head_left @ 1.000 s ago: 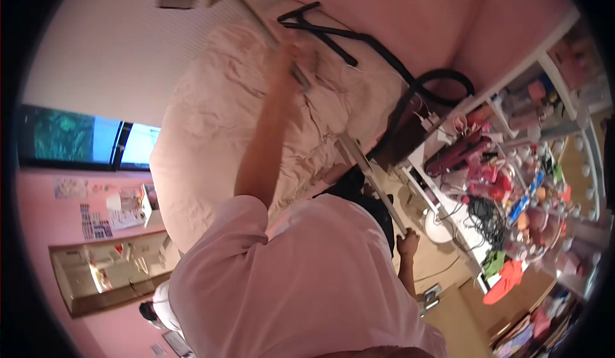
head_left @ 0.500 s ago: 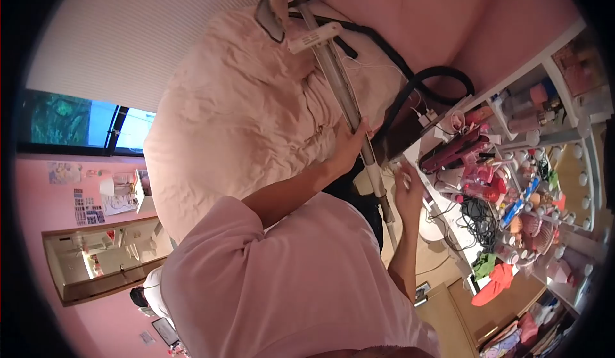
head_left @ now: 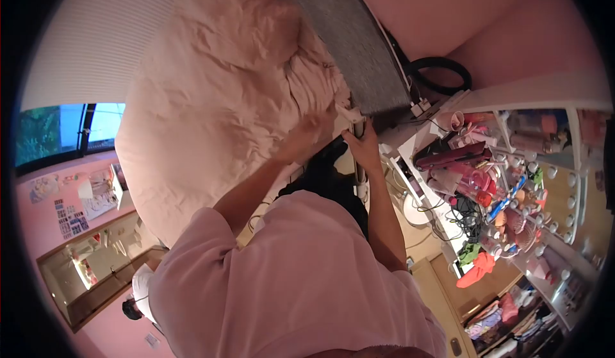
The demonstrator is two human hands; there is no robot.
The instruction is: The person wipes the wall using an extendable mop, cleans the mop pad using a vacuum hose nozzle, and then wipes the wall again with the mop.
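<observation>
My right hand [head_left: 366,148] is closed around a metal pole [head_left: 359,128], just below the lower end of a long grey fabric-covered board [head_left: 352,44] that resembles an ironing board. The board slants up and away between the bed and the pink wall. My left hand [head_left: 314,129] is smeared by motion over the edge of the pale pink bedding [head_left: 211,101], left of the pole. Its fingers cannot be made out. A small whitish piece [head_left: 348,112] sits by the pole's top, between my hands. A black hose [head_left: 442,76] loops behind the board.
On the right, a white dressing table [head_left: 416,143] is crowded with cosmetics, tangled black cables [head_left: 464,220] and a red cloth [head_left: 477,270]. A white round base [head_left: 416,209] stands on the floor beside it. Another person [head_left: 138,294] is at lower left.
The grey board has swung into view where the bare pole showed before. My left hand has left the pole and moved left; my right hand has risen and gripped it.
</observation>
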